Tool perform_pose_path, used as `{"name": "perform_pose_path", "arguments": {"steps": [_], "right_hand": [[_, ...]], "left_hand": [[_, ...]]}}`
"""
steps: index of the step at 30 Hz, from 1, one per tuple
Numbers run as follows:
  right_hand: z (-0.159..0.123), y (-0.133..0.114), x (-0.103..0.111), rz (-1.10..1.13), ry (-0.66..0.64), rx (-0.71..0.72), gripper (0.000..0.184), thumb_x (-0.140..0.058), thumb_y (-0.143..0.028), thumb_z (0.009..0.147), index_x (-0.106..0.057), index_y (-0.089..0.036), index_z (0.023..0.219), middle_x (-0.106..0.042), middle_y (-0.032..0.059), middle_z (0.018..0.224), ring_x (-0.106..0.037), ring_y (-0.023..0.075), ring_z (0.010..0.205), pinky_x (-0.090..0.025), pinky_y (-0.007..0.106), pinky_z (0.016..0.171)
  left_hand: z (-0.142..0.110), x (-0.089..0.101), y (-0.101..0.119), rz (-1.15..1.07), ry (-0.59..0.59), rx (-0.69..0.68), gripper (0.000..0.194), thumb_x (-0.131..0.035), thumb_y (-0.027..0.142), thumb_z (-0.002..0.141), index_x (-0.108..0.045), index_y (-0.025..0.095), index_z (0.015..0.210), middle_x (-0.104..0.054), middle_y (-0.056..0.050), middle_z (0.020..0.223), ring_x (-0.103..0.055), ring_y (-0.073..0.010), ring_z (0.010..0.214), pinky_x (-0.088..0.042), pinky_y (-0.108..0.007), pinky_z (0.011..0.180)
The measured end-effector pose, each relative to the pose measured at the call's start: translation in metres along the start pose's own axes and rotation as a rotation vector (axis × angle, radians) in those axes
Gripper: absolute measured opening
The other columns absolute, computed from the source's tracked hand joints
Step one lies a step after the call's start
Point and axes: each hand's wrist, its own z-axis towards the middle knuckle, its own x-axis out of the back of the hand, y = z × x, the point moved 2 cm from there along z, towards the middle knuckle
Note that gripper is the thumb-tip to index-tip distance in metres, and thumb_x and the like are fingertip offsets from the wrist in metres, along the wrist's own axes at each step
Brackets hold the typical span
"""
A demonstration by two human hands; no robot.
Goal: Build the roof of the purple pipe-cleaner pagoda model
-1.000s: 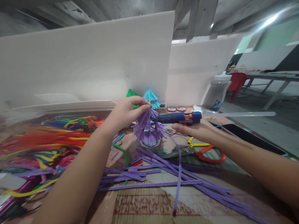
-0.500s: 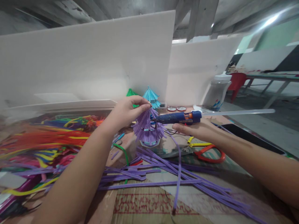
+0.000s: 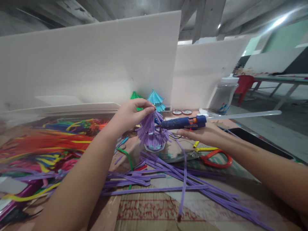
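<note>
A small purple tree made of pipe cleaners [image 3: 154, 138] stands upright on a pale base. My left hand [image 3: 137, 110] pinches its top between thumb and fingers. My right hand [image 3: 201, 131] is wrapped round a blue hot glue gun [image 3: 180, 123], whose nozzle points left at the tree's side; I cannot tell whether the tip touches it. A clear glue stick [image 3: 247, 116] juts out from the gun's back. Loose purple pipe cleaners [image 3: 156, 189] lie in front of the tree. Behind it are a light blue tree [image 3: 156, 99] and a partly hidden green tree [image 3: 135, 95].
Red-handled scissors [image 3: 216, 158] lie below my right hand, near a dark flat device [image 3: 257, 141]. Bundles of coloured pipe cleaners [image 3: 45, 141] cover the left side. A clear bottle [image 3: 223, 94] stands at the back right. White boards [image 3: 96, 64] rise behind the table.
The glue gun has tilted and shifted very slightly, its glue stick a little lower and to the left. My left hand and the tree look the same.
</note>
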Motion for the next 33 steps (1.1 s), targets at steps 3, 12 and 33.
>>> {"name": "perform_pose_path", "arguments": {"steps": [3, 12, 33], "right_hand": [[0.001, -0.002, -0.001, -0.012, 0.011, 0.044, 0.039, -0.065, -0.055, 0.081, -0.069, -0.022, 0.102, -0.072, 0.008, 0.107, -0.065, 0.0283, 0.096, -0.051, 0.042, 0.084], [0.007, -0.008, -0.005, -0.166, 0.043, 0.058, 0.033, -0.066, -0.05, 0.081, -0.066, -0.018, 0.081, -0.069, 0.0066, 0.077, -0.063, 0.0226, 0.071, -0.052, 0.036, 0.065], [0.003, -0.009, 0.0, -0.178, 0.039, 0.116, 0.038, -0.066, -0.054, 0.081, -0.068, -0.017, 0.09, -0.065, 0.0032, 0.071, -0.058, 0.0165, 0.062, -0.043, 0.028, 0.055]], "left_hand": [[0.0, -0.001, -0.001, 0.002, 0.001, 0.022, 0.026, -0.059, 0.037, 0.088, -0.074, 0.017, 0.091, -0.074, -0.006, 0.092, -0.066, -0.0195, 0.087, -0.048, -0.03, 0.08], [0.001, -0.002, -0.004, 0.026, 0.004, 0.003, 0.026, -0.056, 0.037, 0.09, -0.072, 0.016, 0.091, -0.073, -0.005, 0.093, -0.065, -0.0192, 0.088, -0.047, -0.03, 0.081], [0.001, -0.001, -0.004, 0.032, 0.009, 0.0, 0.026, -0.057, 0.037, 0.089, -0.073, 0.016, 0.091, -0.074, -0.005, 0.091, -0.066, -0.0193, 0.086, -0.048, -0.031, 0.081]]}}
